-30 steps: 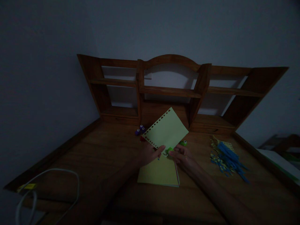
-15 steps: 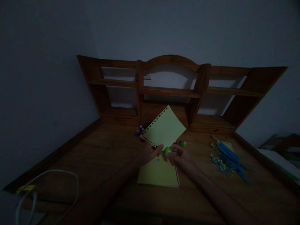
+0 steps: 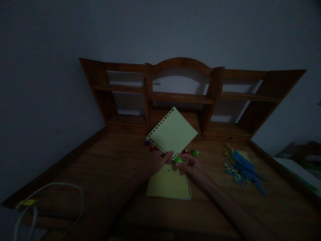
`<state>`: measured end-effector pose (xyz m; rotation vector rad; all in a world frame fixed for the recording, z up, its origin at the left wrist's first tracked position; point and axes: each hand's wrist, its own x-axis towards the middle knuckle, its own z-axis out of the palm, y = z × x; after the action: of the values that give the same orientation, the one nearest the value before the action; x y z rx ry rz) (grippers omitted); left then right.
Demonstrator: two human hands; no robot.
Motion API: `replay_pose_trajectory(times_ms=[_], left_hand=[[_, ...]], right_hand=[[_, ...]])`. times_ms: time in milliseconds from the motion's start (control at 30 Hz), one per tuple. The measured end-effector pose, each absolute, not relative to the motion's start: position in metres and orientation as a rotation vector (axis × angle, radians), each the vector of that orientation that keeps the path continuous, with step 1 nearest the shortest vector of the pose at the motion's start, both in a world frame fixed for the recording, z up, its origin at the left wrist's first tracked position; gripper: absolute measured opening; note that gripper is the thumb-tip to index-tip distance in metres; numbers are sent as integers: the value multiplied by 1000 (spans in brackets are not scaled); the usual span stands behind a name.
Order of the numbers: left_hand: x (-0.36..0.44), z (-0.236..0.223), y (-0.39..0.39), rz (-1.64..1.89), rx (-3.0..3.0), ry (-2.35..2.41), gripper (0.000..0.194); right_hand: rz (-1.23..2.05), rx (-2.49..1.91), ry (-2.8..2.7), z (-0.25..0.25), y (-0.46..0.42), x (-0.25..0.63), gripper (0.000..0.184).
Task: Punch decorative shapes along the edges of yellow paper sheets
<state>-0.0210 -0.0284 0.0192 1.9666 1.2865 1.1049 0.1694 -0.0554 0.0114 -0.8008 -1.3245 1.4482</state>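
Note:
My left hand point(image 3: 157, 162) pinches a pale yellow sheet point(image 3: 174, 134) near its lower corner, thumb on top. The sheet is tilted up, with rows of small punched holes along two of its edges. My right hand point(image 3: 192, 164) is closed around a small green craft punch point(image 3: 179, 160), which sits at the sheet's lowest corner. Whether the paper lies inside the punch's slot is too dark to tell. Under both hands lies a stack of yellow paper point(image 3: 169, 185) with a tiny blue bit point(image 3: 169, 170) on it.
Behind the hands stand another green punch point(image 3: 195, 153), red punches point(image 3: 151, 147) and a purple punch point(image 3: 146, 142), partly covered by the sheet. Blue strips point(image 3: 247, 165) and paper bits lie on the right of the wooden desk point(image 3: 112, 157). A shelf unit point(image 3: 180, 97) backs it; a white cable point(image 3: 81, 197) loops at left.
The sheet has turned anticlockwise and shifted left, so its lowest corner is now at the green punch. It now covers more of the purple punches, and a red one shows at right.

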Motion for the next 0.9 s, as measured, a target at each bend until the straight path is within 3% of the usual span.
replay_pose_trajectory(times_ms=[900], left_hand=[[-21, 22, -33, 955, 2063, 1149, 49]], right_hand=[[1451, -882, -1241, 24, -56, 175, 31]])
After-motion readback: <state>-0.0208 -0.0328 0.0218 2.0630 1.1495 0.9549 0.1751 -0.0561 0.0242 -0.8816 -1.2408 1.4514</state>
